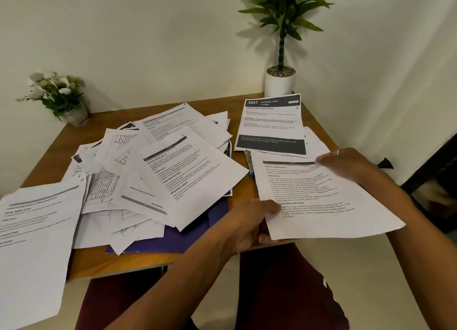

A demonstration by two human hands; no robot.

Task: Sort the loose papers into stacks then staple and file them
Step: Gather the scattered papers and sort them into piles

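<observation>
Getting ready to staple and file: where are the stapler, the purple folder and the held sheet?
stapler [248, 161], head view, its metal body.
purple folder [188, 240], head view, its bare cover.
held sheet [321, 198], head view, its printed middle.

Partly lost to us
Loose papers [173, 171] bury our purple folder [188, 240]; the leftmost sheet [32, 243] runs off the edge.

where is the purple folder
In the head view the purple folder lies at the near edge of the table, mostly under the loose paper pile, just left of the left hand.
</observation>
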